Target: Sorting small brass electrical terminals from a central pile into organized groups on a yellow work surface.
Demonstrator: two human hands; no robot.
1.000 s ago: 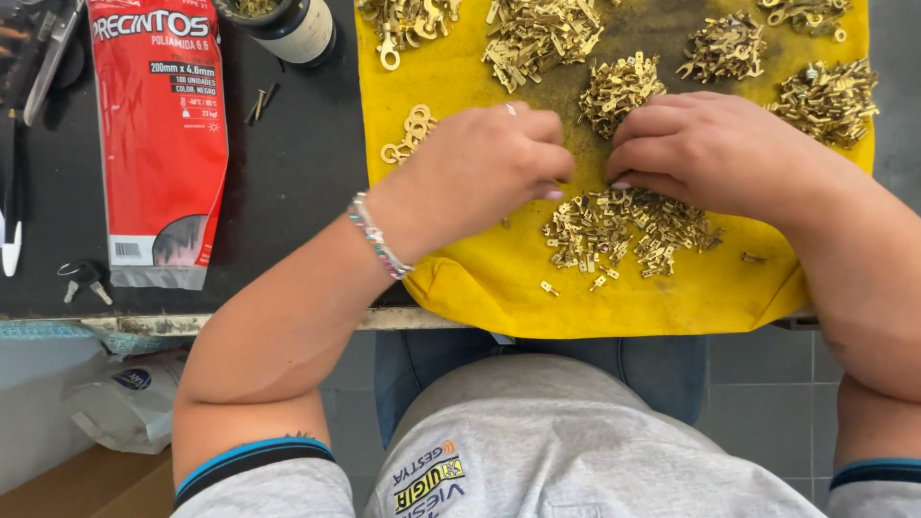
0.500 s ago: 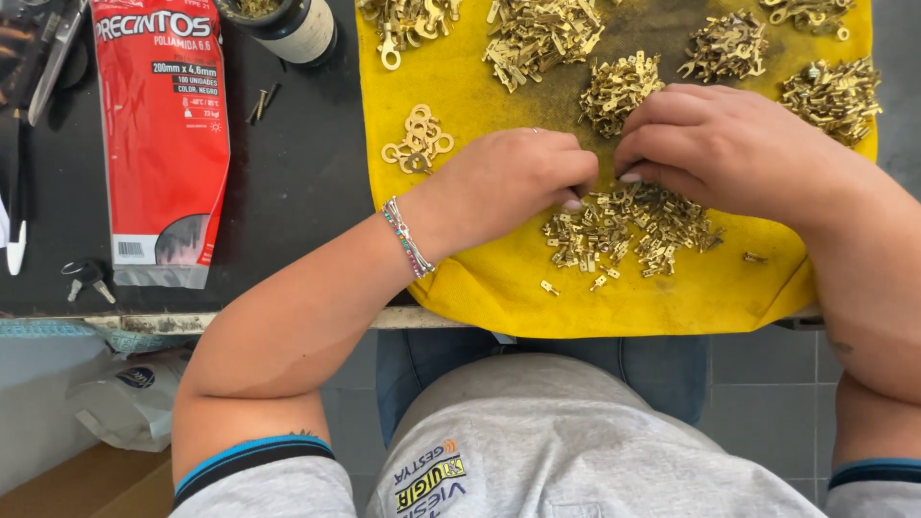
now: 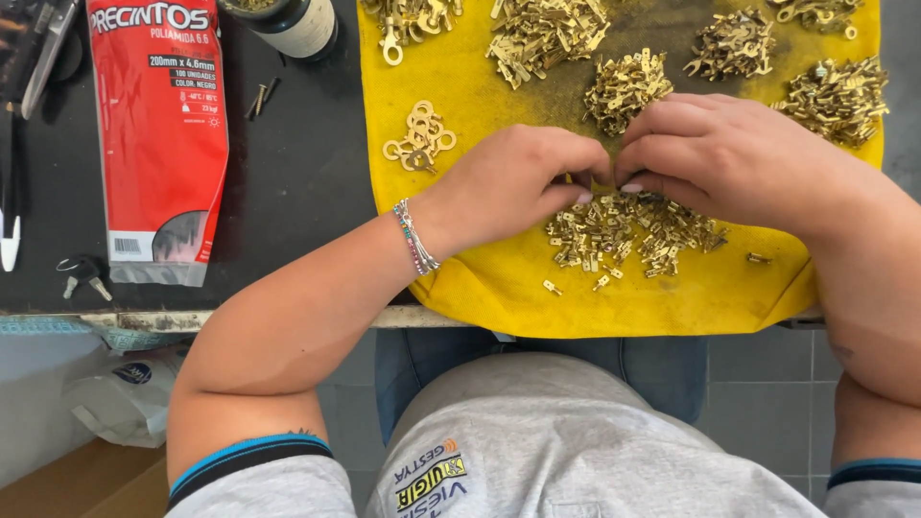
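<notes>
A yellow cloth (image 3: pixel 480 288) lies on the dark workbench, covered with several heaps of small brass terminals. My left hand (image 3: pixel 508 182) and my right hand (image 3: pixel 729 158) meet fingertip to fingertip just above the nearest heap of flat brass terminals (image 3: pixel 624 235). Both hands have their fingers curled inward and pinched together; whatever sits between the tips is hidden. A beaded bracelet (image 3: pixel 414 235) circles my left wrist. A small cluster of brass ring terminals (image 3: pixel 420 139) rests just left of my left hand. Another heap (image 3: pixel 624 86) lies right behind the fingertips.
A red plastic bag of cable ties (image 3: pixel 158 134) lies on the black bench top at the left, with keys (image 3: pixel 82 273) below it. A dark jar (image 3: pixel 293 24) stands at the back. More brass heaps (image 3: pixel 835 96) line the cloth's far edge. The bench edge (image 3: pixel 240 321) runs along my lap.
My left hand has slid down and right, closer to my right hand, uncovering the ring terminals beside it. The fingertips of both hands now touch over the near heap.
</notes>
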